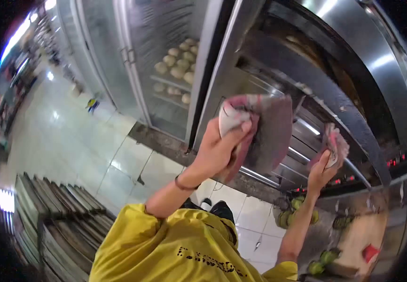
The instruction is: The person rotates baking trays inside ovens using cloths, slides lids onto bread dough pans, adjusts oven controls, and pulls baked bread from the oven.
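My left hand (215,148) is closed round a worn pink and grey cloth (274,127), whose loose part hangs down from the fingers, partly blurred. To the right, my right hand (322,177) grips a second pink and white cloth (333,141), bunched up. Both cloths are in front of a metal oven (377,51). Its upper chamber (302,47) is dark inside, and pale items in it are too unclear to name. Metal bars (302,152) show behind and between the cloths.
Left of the oven, a glass-doored cabinet (140,61) holds trays of round dough balls (177,63). Stacked baking trays (72,211) stand on a rack at lower left. Green round fruits or vegetables (288,218) lie at lower right. The floor is white tile (137,174).
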`<state>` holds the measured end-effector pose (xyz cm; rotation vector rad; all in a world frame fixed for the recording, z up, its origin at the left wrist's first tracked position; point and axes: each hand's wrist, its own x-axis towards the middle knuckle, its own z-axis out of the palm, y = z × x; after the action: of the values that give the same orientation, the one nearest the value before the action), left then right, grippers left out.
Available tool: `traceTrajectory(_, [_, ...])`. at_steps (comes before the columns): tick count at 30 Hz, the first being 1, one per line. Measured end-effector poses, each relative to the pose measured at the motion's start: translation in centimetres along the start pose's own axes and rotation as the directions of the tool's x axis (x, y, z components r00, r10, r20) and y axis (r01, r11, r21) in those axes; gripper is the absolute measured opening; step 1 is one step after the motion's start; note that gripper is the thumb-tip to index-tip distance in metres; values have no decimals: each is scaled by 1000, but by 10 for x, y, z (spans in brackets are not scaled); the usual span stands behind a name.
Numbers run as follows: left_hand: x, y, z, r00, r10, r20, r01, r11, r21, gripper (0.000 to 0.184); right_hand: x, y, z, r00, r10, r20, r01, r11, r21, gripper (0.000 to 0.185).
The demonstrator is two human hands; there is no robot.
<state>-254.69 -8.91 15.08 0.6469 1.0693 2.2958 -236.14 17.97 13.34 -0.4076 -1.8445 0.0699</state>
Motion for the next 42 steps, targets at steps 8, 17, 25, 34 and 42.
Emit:
traceTrajectory(8, [-2,47,-16,953,302,-22,-253,837,486,30,35,-83,-86,262,906,333,-949,179,261,44])
traceTrajectory(17, [69,-24,-24,771,128,624,-606,-154,780,68,168,-20,8,230,654,721,-968,232,99,39])
traceTrajectory(25, [48,-25,-22,846,137,516,-527,63,847,64,285,213,131,688,362,628,-278,932,-233,35])
traceTrajectory(34, [45,-28,-13,907,156,390,-414,176,893,65,261,208,142,311,603,734,-35,779,-625,52])
traceTrajectory(42, [-4,-26,-65,963,188,-193,-86,894,440,13,178,152,9,552,187,813,24,971,-240,28])
